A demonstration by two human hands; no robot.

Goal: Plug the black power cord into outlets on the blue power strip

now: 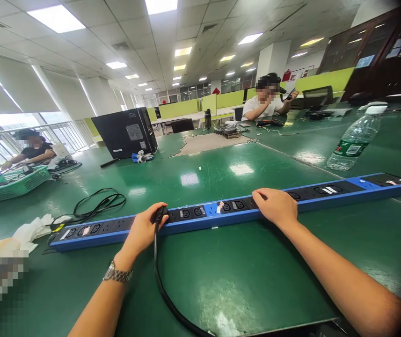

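A long blue power strip (pixel 182 227) with black sockets lies slanting across the green table. My left hand (pixel 146 225), with a metal watch on its wrist, is closed round a black plug (pixel 159 214) at a socket left of the strip's middle. From that plug a thick black cable (pixel 158 276) hangs down and curves off the bottom edge. My right hand (pixel 278 206) rests on the strip right of its middle, fingers curled over the top; what they hold, if anything, is hidden.
A plastic bottle (pixel 356 138) stands behind the strip's right end. At the left are a coiled black cord (pixel 100 206), a green basket (pixel 18 185) and crumpled tissue (pixel 33 231). A black computer case (pixel 126 133) stands farther back. Two people sit at the table's far side.
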